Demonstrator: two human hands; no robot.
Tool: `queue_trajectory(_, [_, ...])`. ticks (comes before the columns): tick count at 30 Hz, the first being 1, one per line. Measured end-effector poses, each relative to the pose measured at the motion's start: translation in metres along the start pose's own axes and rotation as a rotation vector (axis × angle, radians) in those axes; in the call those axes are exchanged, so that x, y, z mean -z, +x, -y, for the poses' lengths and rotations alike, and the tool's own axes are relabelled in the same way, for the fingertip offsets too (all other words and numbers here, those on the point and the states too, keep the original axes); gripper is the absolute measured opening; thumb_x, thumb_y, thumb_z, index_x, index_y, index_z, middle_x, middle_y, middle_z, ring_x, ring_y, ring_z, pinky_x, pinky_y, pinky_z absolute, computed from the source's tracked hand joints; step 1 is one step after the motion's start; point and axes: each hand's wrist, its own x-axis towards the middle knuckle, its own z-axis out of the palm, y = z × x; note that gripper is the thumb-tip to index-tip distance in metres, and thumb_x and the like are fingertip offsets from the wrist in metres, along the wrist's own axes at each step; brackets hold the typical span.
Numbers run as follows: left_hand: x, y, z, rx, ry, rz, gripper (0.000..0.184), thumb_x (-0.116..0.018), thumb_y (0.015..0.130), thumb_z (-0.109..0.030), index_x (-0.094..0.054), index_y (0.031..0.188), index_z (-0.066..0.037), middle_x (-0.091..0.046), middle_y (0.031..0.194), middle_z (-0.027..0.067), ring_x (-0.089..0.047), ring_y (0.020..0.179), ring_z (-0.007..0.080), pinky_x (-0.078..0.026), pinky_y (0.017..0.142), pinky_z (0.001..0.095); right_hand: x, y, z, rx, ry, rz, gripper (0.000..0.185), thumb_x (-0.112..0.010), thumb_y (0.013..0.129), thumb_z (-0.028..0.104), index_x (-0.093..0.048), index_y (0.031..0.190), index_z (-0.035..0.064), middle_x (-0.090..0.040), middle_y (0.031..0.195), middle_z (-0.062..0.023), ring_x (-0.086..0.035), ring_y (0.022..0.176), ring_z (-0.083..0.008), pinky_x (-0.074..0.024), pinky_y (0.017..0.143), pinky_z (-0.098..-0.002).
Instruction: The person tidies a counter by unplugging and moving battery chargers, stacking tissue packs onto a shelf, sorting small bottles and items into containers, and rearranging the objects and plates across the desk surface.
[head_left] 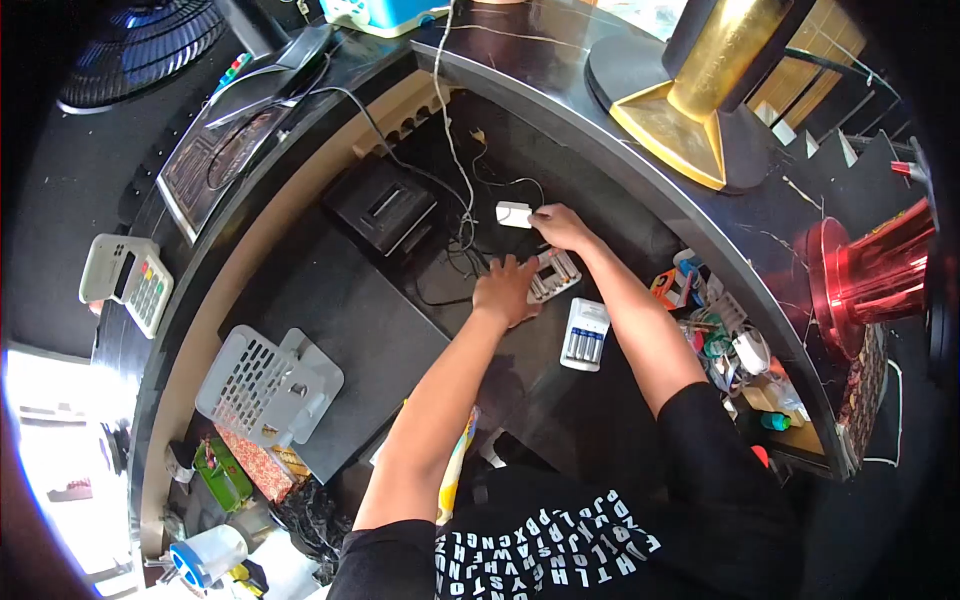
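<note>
My left hand (pixel 506 292) is at the left end of a white battery charger (pixel 556 276), its thumb and fingers around that end; several batteries sit in the charger's slots. Just beyond it, my right hand (pixel 562 228) has its fingers closed on the right end of a small white block (pixel 513 214), which looks like a power adapter. Nearer to me lies a second white charger (pixel 590 311), apart from both hands, with several blue-and-silver batteries (pixel 583 346) side by side in it. My fingers partly cover the first charger and the block.
A black printer-like box (pixel 380 204) stands left of the hands, with loose cables (pixel 462 255) beside it. A grey perforated stand (pixel 270 385) is at the left. The raised counter carries a card terminal (pixel 128 282) and a gold-and-black pedestal (pixel 690 120). Clutter (pixel 735 345) fills the right shelf.
</note>
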Motion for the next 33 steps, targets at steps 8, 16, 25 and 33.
queue_trajectory(8, [0.007, 0.028, 0.011, 0.184, -0.112, -0.180, 0.079, -0.078, 0.072, -0.041, -0.038, 0.135, -0.016, -0.051, 0.121, 0.0150, -0.051, 0.117, 0.0349, -0.054, 0.087, 0.0442, 0.030, -0.076, 0.029, -0.007, 0.143, -0.477, 0.053, -0.070, 0.082, 0.031, -0.058, 0.118, -0.0061, -0.063, 0.110, -0.0280, -0.061, 0.106, -0.0414, -0.0481, 0.092, -0.0476])
queue_trajectory(16, [0.010, 0.063, 0.019, 0.093, -0.092, -0.225, 0.075, -0.078, 0.075, -0.041, -0.039, 0.135, -0.018, -0.051, 0.123, 0.0147, -0.051, 0.119, 0.0359, -0.053, 0.089, 0.0471, -0.011, -0.216, 0.032, -0.502, -0.047, -0.169, 0.113, -0.083, 0.067, 0.045, -0.015, 0.147, 0.0028, -0.046, 0.126, -0.0286, -0.057, 0.107, -0.0447, -0.0493, 0.089, -0.0474])
queue_trajectory(25, [0.015, 0.079, 0.017, 0.125, -0.394, -0.219, 0.088, -0.083, 0.070, -0.034, -0.033, 0.141, -0.015, -0.045, 0.131, 0.0157, -0.046, 0.125, 0.0377, -0.049, 0.098, 0.0486, -0.023, -0.151, 0.024, -0.557, 0.049, -0.492, 0.105, -0.082, 0.068, 0.042, -0.020, 0.142, -0.0017, -0.045, 0.126, -0.0302, -0.054, 0.111, -0.0459, -0.0458, 0.093, -0.0509])
queue_trajectory(33, [0.005, 0.087, 0.050, -0.065, -0.333, -0.113, 0.074, -0.065, 0.079, -0.004, -0.033, 0.145, -0.012, -0.044, 0.132, 0.0208, -0.047, 0.126, 0.0393, -0.048, 0.099, 0.0459, -0.023, -0.070, -0.033, -0.477, 0.220, -0.543, 0.105, -0.078, 0.074, 0.041, -0.020, 0.146, -0.0067, -0.047, 0.126, -0.0365, -0.054, 0.115, -0.0443, -0.0444, 0.098, -0.0457])
